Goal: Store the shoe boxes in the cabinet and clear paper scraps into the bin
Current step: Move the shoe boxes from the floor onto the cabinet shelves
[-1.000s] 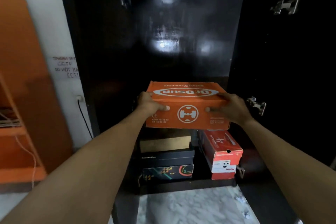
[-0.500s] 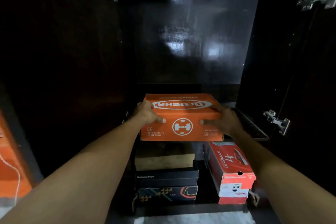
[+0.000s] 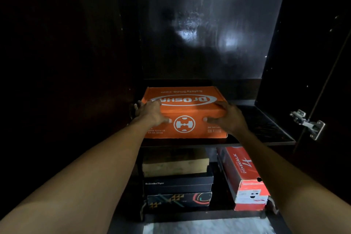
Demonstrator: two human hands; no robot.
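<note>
The orange box sits on the cabinet shelf, at its left end. Both hands clasp its near corners: left hand and right hand, fingers over the lid, thumbs on the front face. Below, three stacked boxes lie beside a red box, perhaps touching in the dark

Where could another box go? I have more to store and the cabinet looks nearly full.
The upper shelf is bare right of the orange box, out to the hinged door. Below is crowded: three stacked boxes on the left, the red box on the right, a narrow gap between.
</note>
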